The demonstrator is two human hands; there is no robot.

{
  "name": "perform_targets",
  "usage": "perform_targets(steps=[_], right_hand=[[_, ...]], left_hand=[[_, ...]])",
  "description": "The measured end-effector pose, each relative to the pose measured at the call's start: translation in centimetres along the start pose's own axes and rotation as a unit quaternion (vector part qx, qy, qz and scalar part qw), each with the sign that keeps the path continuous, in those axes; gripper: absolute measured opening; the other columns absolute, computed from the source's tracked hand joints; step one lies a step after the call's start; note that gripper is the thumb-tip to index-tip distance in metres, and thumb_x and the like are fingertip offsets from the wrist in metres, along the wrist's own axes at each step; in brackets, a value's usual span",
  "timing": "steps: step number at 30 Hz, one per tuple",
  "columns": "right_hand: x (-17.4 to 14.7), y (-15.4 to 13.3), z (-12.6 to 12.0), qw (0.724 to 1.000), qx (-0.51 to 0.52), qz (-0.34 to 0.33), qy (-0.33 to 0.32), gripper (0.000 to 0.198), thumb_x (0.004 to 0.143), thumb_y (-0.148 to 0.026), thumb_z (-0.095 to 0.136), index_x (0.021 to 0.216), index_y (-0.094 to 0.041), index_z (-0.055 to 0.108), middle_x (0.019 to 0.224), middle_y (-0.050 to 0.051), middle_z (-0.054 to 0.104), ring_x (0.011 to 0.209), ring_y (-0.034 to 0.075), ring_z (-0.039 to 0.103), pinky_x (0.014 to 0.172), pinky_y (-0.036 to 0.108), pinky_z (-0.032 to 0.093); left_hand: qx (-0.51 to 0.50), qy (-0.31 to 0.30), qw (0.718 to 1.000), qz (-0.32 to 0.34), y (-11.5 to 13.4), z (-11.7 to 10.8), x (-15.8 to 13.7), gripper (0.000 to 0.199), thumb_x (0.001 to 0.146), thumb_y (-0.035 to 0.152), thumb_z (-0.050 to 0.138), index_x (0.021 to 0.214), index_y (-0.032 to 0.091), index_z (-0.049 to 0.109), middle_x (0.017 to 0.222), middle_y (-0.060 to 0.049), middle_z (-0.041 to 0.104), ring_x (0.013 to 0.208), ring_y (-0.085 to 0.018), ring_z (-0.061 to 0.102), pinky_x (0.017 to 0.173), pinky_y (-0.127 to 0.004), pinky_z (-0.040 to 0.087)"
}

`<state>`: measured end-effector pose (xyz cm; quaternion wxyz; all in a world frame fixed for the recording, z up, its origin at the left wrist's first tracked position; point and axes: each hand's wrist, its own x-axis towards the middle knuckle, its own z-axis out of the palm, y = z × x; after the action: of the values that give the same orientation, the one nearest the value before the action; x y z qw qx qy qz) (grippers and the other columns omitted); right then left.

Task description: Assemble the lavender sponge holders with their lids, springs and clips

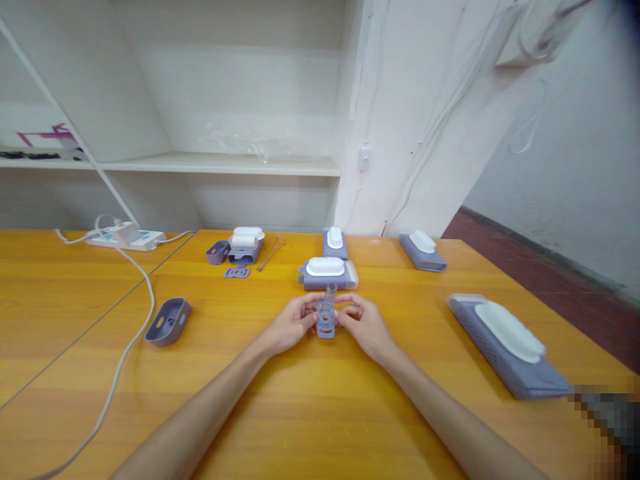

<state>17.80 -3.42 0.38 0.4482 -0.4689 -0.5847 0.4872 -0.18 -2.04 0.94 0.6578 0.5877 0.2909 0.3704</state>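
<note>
My left hand point(289, 325) and my right hand point(364, 322) meet at the middle of the wooden table point(310, 407), both gripping a small grey-purple plastic part point(327, 315) that stands upright between the fingertips. The part has a round hole near its lower end and a clear tube-like top. Just beyond it lies a grey-purple device with a white ridged top point(327, 273).
Similar devices lie at the back centre point(335, 241), back right point(423, 251) and near right point(506, 345). A partly taken-apart one point(245, 246), a flat bracket point(237, 272), a thin brush point(271, 254) and two grey trays point(169, 321) point(218, 252) lie left. A power strip point(126, 237) and its white cable point(131, 333) cross the left side.
</note>
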Motion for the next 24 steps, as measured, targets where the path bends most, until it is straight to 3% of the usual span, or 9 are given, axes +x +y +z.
perform_targets(steps=[6,12,19,24], right_hand=[[-0.2,0.2,0.2,0.999,-0.013,-0.03,0.004,0.026,0.076,-0.033,0.061,0.097,-0.018,0.057,0.063,-0.001,0.065,0.063,0.015,0.063,0.064,0.028,0.047],[0.3,0.0,-0.3,0.999,0.028,-0.004,-0.028,0.035,0.072,-0.034,0.066,0.1,-0.016,0.058,0.063,-0.003,0.064,0.058,0.012,0.059,0.06,0.025,0.045],[0.4,-0.5,-0.6,0.997,0.065,0.013,-0.045,0.04,0.068,-0.034,0.07,0.102,-0.014,0.061,0.066,-0.002,0.064,0.061,0.012,0.059,0.066,0.028,0.046],[0.2,-0.9,-0.2,0.996,0.081,0.009,-0.021,0.039,0.07,-0.038,0.068,0.101,-0.016,0.062,0.074,0.002,0.069,0.068,0.016,0.063,0.07,0.031,0.048]], left_hand=[[-0.028,-0.004,1.0,-0.003,1.0,0.4,-0.2,0.047,0.074,0.035,0.068,0.115,0.016,0.056,0.1,-0.011,0.065,0.093,-0.021,0.061,0.083,-0.032,0.044],[-0.044,0.01,0.999,0.01,0.6,0.3,-0.2,0.049,0.073,0.035,0.069,0.116,0.015,0.056,0.104,-0.012,0.065,0.094,-0.021,0.061,0.086,-0.034,0.044],[-0.069,-0.002,0.998,0.004,0.3,-0.1,-0.3,0.052,0.073,0.03,0.07,0.119,0.014,0.053,0.104,-0.014,0.065,0.09,-0.02,0.062,0.079,-0.031,0.046],[-0.075,0.05,0.996,-0.002,0.6,0.2,-0.3,0.053,0.068,0.026,0.074,0.115,0.013,0.053,0.099,-0.012,0.066,0.083,-0.018,0.063,0.073,-0.029,0.048]])
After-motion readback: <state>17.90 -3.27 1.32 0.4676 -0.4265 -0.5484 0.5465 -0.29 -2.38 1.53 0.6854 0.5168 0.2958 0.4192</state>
